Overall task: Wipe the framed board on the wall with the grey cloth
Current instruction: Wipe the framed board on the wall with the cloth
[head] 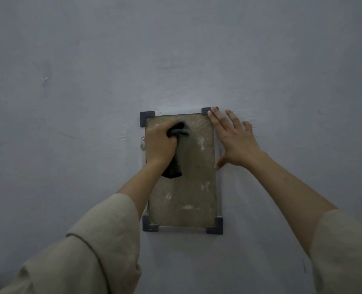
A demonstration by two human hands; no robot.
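A tall brown framed board with dark corner pieces hangs on the grey wall, its surface marked with pale smears. My left hand is shut on the dark grey cloth and presses it against the board's upper left part; a tail of cloth hangs below my wrist. My right hand lies flat with fingers spread on the board's upper right edge and the wall beside it, fingertips at the top right corner piece.
The plain grey wall fills the view. A small metal bracket sits at the board's left edge. Loose beige sleeves cover both forearms low in the view.
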